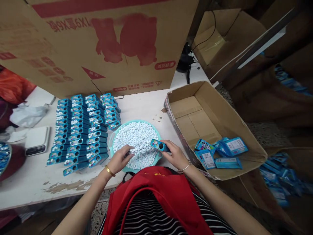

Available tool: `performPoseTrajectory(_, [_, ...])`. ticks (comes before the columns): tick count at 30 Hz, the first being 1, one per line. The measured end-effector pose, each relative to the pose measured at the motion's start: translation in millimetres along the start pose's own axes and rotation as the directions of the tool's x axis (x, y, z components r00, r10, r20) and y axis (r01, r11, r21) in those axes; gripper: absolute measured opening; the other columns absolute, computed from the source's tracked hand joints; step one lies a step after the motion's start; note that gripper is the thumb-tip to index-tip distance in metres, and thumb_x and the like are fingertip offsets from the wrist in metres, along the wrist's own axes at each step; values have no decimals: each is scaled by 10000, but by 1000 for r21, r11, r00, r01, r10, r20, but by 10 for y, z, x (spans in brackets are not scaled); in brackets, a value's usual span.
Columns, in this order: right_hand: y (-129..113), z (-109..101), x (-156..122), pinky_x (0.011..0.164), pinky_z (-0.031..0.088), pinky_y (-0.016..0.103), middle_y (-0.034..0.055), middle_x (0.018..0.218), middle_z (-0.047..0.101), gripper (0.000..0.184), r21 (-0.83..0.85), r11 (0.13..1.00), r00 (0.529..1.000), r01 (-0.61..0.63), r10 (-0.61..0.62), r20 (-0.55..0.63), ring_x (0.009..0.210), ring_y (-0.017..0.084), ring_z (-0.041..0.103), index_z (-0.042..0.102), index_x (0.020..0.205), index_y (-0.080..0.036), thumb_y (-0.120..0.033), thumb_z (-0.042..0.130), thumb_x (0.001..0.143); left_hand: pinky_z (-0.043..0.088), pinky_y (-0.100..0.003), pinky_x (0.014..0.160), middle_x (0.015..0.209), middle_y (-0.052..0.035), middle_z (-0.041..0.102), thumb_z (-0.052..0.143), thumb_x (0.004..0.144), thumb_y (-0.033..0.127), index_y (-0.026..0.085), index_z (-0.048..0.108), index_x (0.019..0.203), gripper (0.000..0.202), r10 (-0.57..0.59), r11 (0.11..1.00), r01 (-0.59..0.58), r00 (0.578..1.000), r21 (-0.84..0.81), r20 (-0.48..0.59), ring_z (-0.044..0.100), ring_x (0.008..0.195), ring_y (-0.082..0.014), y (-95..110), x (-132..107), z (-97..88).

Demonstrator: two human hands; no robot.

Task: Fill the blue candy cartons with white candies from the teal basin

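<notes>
1. At the far left edge of the white worktop point(146, 104) sits a dark red bowl point(9, 160) with small blue packs in it, and just beside it a white digital scale point(37, 140).
2. Next come rows of small blue boxes point(83, 130), packed side by side in several columns, running from near the big cardboard sheet point(97, 42) at the back towards the front edge.
3. A teal basin point(137, 145) full of small white candies point(135, 135) stands just right of the rows, near the front edge.
4. The left hand point(121, 160), with a gold bangle at the wrist, rests on the candies at the basin's near side; its fingers are curled together, seemingly pinching some candies, though the view is too small to be sure.
5. The right hand point(174, 155) is closed around a blue box point(158, 144), held tilted over the basin's right rim with one end towards the left hand.
6. Right of the basin, an open cardboard carton point(190, 111) hangs off the worktop's edge; a few flat blue packets point(220, 151) lie in its near corner.
7. More blue packs point(281, 182) lie on the floor at the far right.
</notes>
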State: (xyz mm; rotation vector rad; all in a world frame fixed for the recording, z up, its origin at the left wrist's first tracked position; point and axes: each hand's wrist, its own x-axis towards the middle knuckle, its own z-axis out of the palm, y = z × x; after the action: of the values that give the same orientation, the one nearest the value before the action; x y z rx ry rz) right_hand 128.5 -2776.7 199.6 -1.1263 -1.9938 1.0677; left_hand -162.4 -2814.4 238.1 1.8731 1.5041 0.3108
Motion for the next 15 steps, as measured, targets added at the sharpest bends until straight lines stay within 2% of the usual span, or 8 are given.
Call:
performPoseTrajectory(3, [-27,78,97,956,493,439,122,1185,610,451,-52,995,996,83,-82,18,1115,249,576,491,1244,-203,-119,515,802,456,-282,768,950,-54,607,443,916,330,191,525,1110,253,68,996,-72,996,50,62,569,850,-151,247,36,-269])
performPoseTrajectory(7, [-81,193,195,957,503,441,129,1194,613,492,-66,985,987,160,-159,30,1127,251,573,483,1259,-187,-86,511,778,464,-303,762,954,-66,615,422,916,301,180,529,1086,235,91,969,-131,977,210,191,586,850,-172,489,133,-469])
performPoseTrajectory(11, [-110,279,228,965,504,438,128,1200,613,515,-72,975,977,210,-208,35,1132,248,571,472,1271,-182,-71,509,770,480,-341,760,983,-90,626,432,895,245,161,523,1087,228,-32,895,-92,962,436,269,610,905,-220,766,232,-563])
performPoseTrajectory(15, [-90,338,221,975,497,444,133,1210,608,523,-74,970,973,230,-229,19,1143,248,563,462,1280,-177,-67,508,771,488,-342,677,933,-96,627,403,870,127,143,530,1062,231,-137,772,-85,946,630,295,618,842,-231,1139,287,-596])
